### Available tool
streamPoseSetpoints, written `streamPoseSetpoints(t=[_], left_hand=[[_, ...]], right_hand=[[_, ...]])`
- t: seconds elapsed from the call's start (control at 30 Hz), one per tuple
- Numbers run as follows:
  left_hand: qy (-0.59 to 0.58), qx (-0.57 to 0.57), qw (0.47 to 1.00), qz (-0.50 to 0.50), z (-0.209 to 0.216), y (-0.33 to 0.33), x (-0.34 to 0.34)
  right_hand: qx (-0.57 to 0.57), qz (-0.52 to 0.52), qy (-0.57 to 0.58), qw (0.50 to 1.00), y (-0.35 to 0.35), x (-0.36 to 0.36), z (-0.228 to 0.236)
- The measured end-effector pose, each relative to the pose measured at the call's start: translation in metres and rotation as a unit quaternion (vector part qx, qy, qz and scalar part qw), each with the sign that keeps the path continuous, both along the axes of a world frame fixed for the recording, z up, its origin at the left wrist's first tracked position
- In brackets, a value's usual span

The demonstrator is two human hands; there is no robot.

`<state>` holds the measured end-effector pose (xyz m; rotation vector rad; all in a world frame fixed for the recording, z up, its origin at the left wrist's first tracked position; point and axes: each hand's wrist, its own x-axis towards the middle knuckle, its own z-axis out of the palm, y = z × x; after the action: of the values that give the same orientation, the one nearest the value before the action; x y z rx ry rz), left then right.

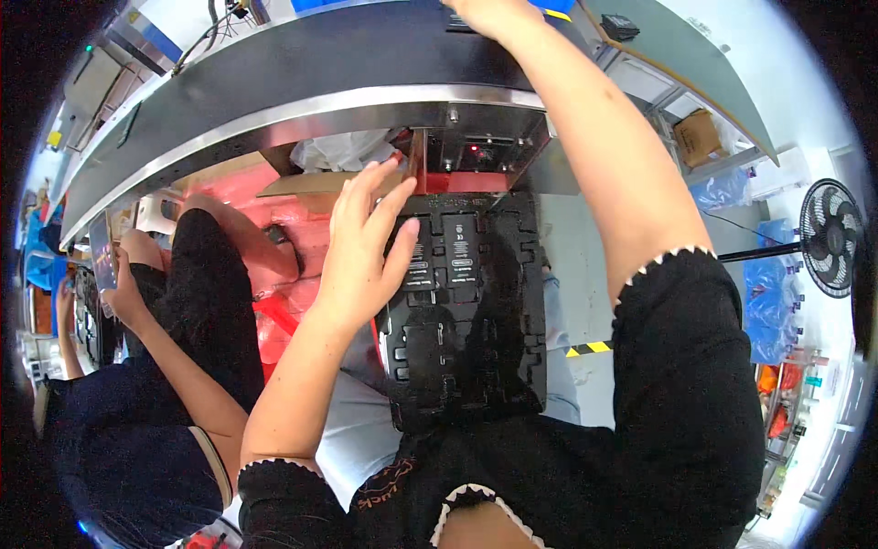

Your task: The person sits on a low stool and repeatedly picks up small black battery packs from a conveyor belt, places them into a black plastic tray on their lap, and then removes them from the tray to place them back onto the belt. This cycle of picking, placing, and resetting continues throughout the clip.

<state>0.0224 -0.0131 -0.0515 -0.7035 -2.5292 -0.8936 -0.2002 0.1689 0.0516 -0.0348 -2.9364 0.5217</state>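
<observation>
A black plastic tray with moulded slots rests on my lap, and flat black battery packs lie in its far part. My left hand is open with fingers spread, over the tray's left far edge and partly covering another battery pack. My right arm reaches far forward across the dark bench top. At the upper edge of the picture my right hand is at a flat black piece, which looks like a battery pack. Most of those fingers are cut off by the picture edge, so their grip is unclear.
The bench's metal edge curves across in front of me, with a control box beneath. A co-worker sits at my left, holding a phone. Under the bench stands an open carton with clear plastic. A black fan stands right.
</observation>
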Motion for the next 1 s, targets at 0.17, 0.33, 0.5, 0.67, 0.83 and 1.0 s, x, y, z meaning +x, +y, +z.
streamPoseSetpoints(t=[0.17,0.33,0.5,0.67,0.83,1.0], left_hand=[[-0.017,0.01,1.0,0.012,-0.005,0.013,0.005],[-0.149,-0.094,0.982,-0.064,-0.057,0.033,0.063],[-0.14,-0.132,0.978,-0.077,-0.077,0.041,0.074],[-0.123,-0.148,0.98,-0.043,-0.074,0.043,0.083],[-0.099,-0.123,0.987,-0.02,-0.076,0.045,0.09],[-0.083,-0.125,0.989,0.009,-0.083,0.044,0.097]], right_hand=[[-0.017,-0.023,-0.026,0.999,0.041,-0.064,-0.026],[-0.338,0.145,-0.003,0.93,0.055,0.055,-0.019],[-0.225,0.157,-0.055,0.96,0.065,0.216,-0.063],[-0.162,0.016,-0.04,0.986,0.075,0.263,-0.173],[-0.059,-0.006,0.001,0.998,0.065,0.27,-0.176],[0.021,0.085,-0.041,0.995,0.068,0.257,-0.183]])
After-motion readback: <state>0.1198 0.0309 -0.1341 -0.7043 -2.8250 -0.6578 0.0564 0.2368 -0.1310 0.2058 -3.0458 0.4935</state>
